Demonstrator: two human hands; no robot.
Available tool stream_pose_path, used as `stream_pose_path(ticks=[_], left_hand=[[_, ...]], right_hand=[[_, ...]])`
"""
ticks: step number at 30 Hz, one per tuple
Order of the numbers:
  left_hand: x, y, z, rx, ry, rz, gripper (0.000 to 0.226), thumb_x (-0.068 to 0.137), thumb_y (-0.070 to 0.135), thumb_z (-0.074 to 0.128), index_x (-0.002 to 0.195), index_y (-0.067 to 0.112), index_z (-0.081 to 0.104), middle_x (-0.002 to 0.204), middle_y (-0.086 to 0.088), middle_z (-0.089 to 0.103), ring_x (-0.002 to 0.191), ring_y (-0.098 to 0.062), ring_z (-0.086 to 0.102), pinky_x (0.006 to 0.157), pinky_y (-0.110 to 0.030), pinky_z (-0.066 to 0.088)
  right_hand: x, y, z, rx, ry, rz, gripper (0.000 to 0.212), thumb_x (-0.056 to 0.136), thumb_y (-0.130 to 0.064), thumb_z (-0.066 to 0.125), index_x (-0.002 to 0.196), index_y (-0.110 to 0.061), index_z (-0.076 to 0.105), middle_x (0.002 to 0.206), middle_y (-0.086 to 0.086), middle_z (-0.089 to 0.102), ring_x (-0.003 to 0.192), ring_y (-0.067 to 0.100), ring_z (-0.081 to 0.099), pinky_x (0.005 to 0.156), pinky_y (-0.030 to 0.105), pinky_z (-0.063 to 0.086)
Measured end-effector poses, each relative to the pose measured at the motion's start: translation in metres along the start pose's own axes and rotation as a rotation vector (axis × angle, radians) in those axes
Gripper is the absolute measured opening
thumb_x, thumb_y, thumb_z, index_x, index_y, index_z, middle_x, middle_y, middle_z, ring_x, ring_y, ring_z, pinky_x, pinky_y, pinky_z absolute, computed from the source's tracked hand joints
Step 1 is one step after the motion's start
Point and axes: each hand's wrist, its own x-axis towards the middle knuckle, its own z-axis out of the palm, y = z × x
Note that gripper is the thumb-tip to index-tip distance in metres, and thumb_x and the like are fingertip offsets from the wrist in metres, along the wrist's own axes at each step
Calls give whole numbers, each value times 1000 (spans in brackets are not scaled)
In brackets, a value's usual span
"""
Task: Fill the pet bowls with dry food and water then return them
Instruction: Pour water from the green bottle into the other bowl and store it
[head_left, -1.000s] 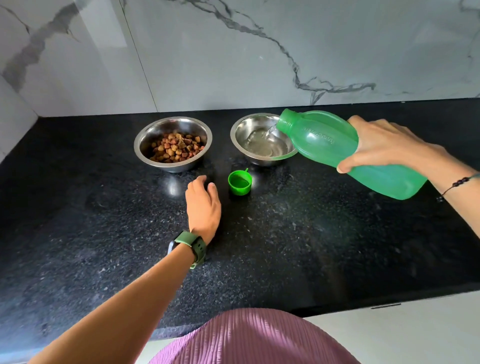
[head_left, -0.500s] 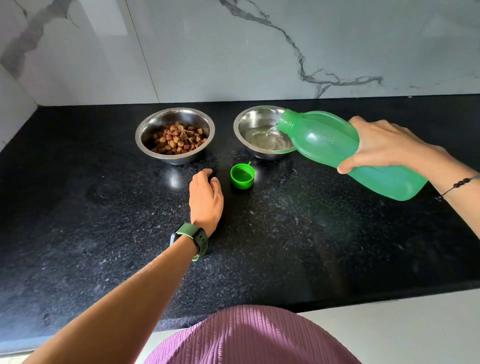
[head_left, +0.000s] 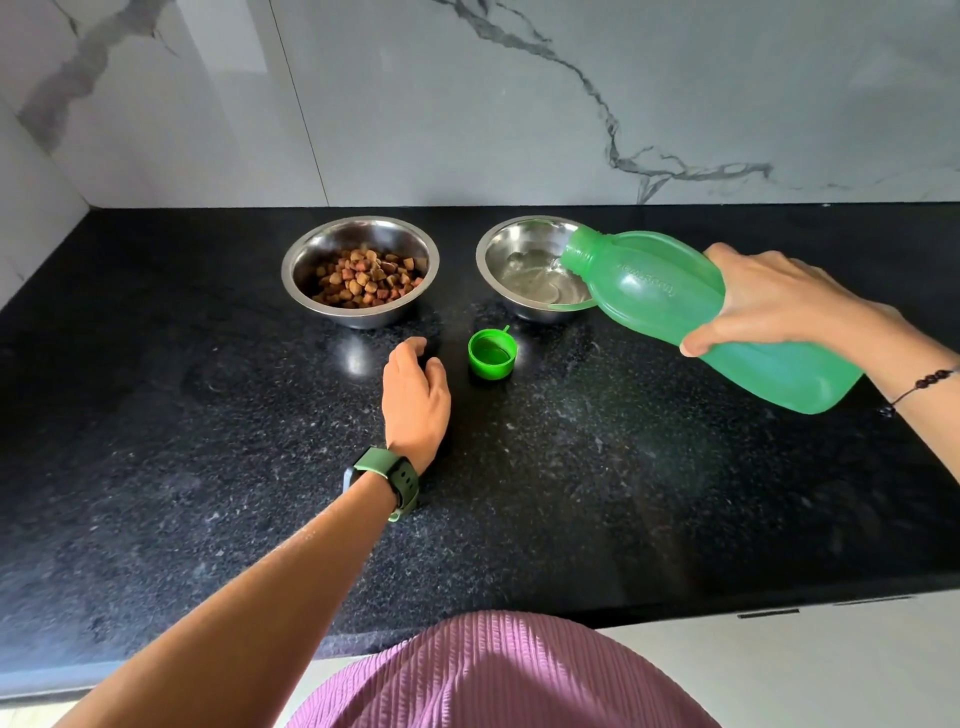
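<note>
Two steel bowls stand at the back of the black counter. The left bowl (head_left: 301, 260) holds brown dry food. The right bowl (head_left: 493, 249) has some water in it. My right hand (head_left: 779, 301) grips a green plastic bottle (head_left: 665, 296), tipped with its mouth over the right bowl's rim, and water runs out. The bottle's green cap (head_left: 492, 355) lies upside down in front of the bowls. My left hand (head_left: 415, 400) rests on the counter just left of the cap, fingers curled down, holding nothing.
A marble wall rises right behind the bowls and along the left side. The black counter (head_left: 208, 467) stretches wide in front; its front edge runs near my pink shirt. White cabinet fronts show below at the right.
The bottle stays tipped over the right bowl and water keeps running in. My left hand has barely moved. The view has shifted slightly.
</note>
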Motion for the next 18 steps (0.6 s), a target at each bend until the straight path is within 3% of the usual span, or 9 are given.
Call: stream_pose_path(ticks=[18], left_hand=[[0, -1, 0, -3, 0, 2, 35, 97, 12, 43, 129, 1, 46, 134, -17, 50, 126, -29, 44, 104, -36, 35]], right_hand=[[-6, 2, -2, 0, 3, 26, 72, 55, -50, 79, 109, -21, 41, 92, 5, 52, 79, 32, 54, 57, 31, 37]])
